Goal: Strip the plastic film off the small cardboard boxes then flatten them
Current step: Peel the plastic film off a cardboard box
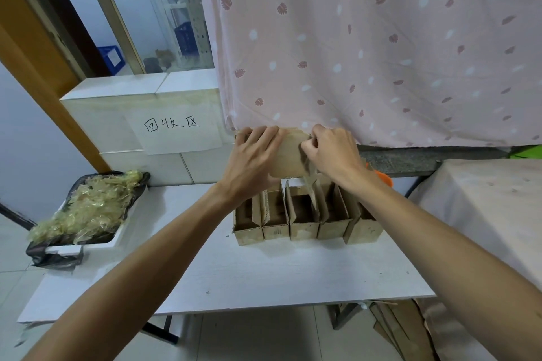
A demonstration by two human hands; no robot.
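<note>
My left hand [252, 155] grips the box [289, 160] by its left side. My right hand [331, 152] pinches the film [310, 184] at the right edge, so I think I pull to the right.

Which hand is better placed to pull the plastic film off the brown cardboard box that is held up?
The right hand: it pinches the clear plastic film at the right edge of the small brown cardboard box, while the left hand grips the box's other side and steadies it.
</note>
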